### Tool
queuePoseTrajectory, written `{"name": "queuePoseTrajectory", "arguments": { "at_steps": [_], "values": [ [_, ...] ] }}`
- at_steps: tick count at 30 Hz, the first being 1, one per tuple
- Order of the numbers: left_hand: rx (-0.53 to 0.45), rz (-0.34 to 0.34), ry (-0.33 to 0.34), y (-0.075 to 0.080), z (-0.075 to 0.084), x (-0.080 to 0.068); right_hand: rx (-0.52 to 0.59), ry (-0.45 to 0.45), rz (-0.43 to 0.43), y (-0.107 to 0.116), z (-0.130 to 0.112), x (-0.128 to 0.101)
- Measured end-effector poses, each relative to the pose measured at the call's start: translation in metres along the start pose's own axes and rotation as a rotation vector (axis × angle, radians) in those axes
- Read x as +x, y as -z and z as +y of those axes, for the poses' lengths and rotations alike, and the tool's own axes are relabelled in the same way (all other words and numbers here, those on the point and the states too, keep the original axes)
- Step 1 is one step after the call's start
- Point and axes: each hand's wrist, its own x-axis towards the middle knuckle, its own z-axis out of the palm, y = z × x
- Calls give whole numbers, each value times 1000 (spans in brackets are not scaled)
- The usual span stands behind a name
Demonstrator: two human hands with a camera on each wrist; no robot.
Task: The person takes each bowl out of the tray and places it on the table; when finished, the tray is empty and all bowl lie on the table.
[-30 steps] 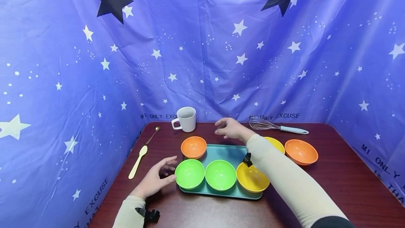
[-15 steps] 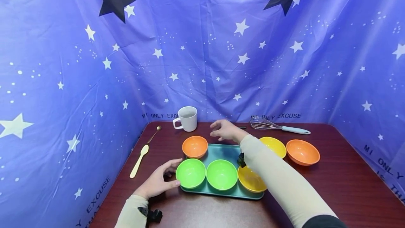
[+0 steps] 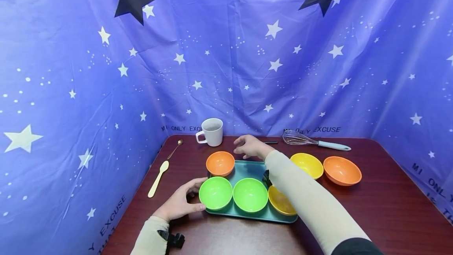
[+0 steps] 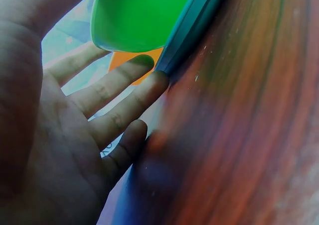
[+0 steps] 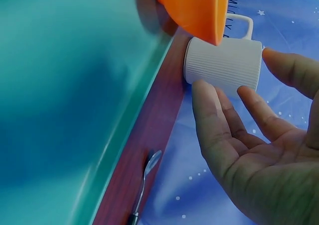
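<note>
Looking down from the head camera, the left hand is lying with fingers spread against the near-left green bowl on the teal tray, while the right hand is hovering, fingers apart and holding nothing, near the white mug. At the left wrist, straight fingers are apparently touching the tray's edge. At the right wrist, loosely spread fingers are hanging just short of the mug, beside an orange bowl.
</note>
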Motion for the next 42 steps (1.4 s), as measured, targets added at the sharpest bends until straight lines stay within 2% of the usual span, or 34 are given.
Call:
{"name": "queuePoseTrajectory", "arguments": {
  "at_steps": [6,14,19,25,29,42],
  "values": [
    [-1,3,23,0,0,1,11,-18,-22,-3,1,4],
    [-5,0,6,1,0,1,18,-26,-72,-6,-1,5],
    [3,0,19,0,0,1,8,-26,-106,-8,-4,5],
    [7,2,-13,0,-2,1,-13,-45,-119,-10,-9,7],
    [2,2,-4,0,-1,1,-23,-56,-147,-14,-10,10],
    [-3,9,9,-1,1,1,34,-116,-210,-22,-12,13]
  ]
}}
